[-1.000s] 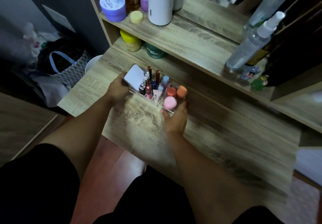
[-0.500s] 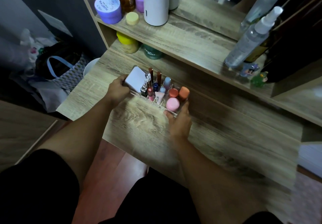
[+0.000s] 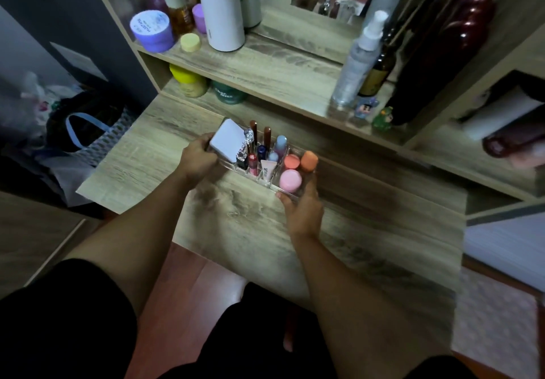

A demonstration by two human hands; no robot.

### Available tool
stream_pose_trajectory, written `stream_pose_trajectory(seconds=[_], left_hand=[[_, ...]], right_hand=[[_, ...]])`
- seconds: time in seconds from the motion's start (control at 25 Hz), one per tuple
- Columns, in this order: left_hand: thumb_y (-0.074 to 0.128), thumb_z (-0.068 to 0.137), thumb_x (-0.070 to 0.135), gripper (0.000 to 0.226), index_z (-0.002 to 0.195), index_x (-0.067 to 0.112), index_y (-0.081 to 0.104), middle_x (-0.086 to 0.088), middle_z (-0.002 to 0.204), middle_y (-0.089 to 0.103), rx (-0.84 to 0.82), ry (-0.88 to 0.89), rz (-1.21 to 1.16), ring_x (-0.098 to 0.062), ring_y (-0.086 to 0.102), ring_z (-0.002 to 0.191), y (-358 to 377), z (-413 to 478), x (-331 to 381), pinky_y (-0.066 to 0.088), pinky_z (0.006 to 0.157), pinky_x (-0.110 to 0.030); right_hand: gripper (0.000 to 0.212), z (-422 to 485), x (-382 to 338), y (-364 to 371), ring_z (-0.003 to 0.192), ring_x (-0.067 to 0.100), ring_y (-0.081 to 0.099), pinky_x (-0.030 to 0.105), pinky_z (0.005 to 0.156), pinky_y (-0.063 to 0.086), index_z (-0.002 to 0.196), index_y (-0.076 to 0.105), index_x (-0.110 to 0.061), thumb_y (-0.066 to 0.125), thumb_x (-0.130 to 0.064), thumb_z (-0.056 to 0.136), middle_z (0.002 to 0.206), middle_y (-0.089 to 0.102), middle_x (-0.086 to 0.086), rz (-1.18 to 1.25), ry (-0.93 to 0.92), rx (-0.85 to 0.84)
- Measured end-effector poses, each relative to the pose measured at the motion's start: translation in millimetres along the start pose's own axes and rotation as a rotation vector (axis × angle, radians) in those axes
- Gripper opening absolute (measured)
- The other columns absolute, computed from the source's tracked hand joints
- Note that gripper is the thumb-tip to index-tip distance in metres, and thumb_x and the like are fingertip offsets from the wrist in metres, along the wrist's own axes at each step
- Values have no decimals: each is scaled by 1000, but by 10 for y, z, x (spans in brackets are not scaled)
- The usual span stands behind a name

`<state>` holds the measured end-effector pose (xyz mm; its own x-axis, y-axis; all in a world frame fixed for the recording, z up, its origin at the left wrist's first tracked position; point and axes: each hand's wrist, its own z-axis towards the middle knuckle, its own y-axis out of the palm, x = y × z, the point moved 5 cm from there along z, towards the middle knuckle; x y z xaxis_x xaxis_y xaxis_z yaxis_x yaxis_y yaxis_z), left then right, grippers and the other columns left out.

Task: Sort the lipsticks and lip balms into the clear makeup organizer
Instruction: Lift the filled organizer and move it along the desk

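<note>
Both hands had kept their hold while the organizer (image 3: 267,172) stayed on the desk (image 3: 250,225), shifted only slightly between the earlier views and this one. Nearest the person, the right hand (image 3: 303,210) was closed on the organizer's near right corner, fingers curled up against the clear wall; the left hand (image 3: 199,159) was clamped on its left end, thumb by a white compact (image 3: 228,144) that leaned in the organizer's left compartment. By my reading the sorting itself looked finished, since no loose lipstick or balm showed on the desk, and the step in hand was placing the filled organizer. The next move would call for an even two-handed slide or lift, kept level so the upright tubes did not tip. Inside the organizer, a pink balm (image 3: 290,180) sat at the near right, with a coral balm (image 3: 292,162) and an orange balm (image 3: 309,160) just behind it. Left of those stood a pale squeeze tube (image 3: 267,171), a red lipstick (image 3: 252,163) and a dark blue one (image 3: 261,152). At the organizer's far side rose two brown glosses (image 3: 267,137) and a light blue tube (image 3: 281,142). Beyond the organizer, a shelf (image 3: 265,66) carried jars and bottles, well apart from it.
</note>
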<state>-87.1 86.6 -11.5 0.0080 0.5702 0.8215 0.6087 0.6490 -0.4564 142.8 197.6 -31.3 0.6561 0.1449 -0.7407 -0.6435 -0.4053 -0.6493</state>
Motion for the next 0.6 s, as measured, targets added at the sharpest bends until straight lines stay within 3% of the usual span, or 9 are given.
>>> stream_pose_trajectory(seconds=[0.2, 0.32, 0.48, 0.6], left_hand=[[51, 73, 5, 55, 125, 20, 59, -9, 121, 66, -20, 18, 2, -22, 60, 108, 456, -312, 140, 43, 85, -26], [50, 67, 9, 59, 125, 19, 59, -10, 120, 66, -51, 33, -21, -23, 61, 107, 794, -528, 243, 46, 85, -28], [48, 72, -2, 58, 126, 18, 58, -10, 119, 67, -61, 39, -8, -26, 61, 109, 1218, -705, 318, 50, 88, -34], [48, 73, -7, 60, 127, 18, 57, -10, 118, 67, -70, 37, 2, -24, 62, 105, 1531, -813, 372, 50, 81, -29]], right_hand=[[99, -83, 352, -460, 104, 40, 62, 42, 86, 50, 150, 12, -17, 75, -36, 76, 121, 65, 21, -79, 32, 9], [95, -99, 639, -745, 98, 40, 64, 44, 86, 52, 150, 11, -20, 70, -42, 79, 112, 67, 23, -178, 47, -14], [96, -112, 973, -1099, 96, 39, 63, 44, 87, 51, 150, 6, -17, 67, -46, 81, 113, 67, 22, -218, 43, -5], [100, -84, 1208, -1357, 95, 39, 63, 42, 86, 51, 150, 2, -16, 66, -47, 80, 112, 66, 23, -255, 43, 20]])
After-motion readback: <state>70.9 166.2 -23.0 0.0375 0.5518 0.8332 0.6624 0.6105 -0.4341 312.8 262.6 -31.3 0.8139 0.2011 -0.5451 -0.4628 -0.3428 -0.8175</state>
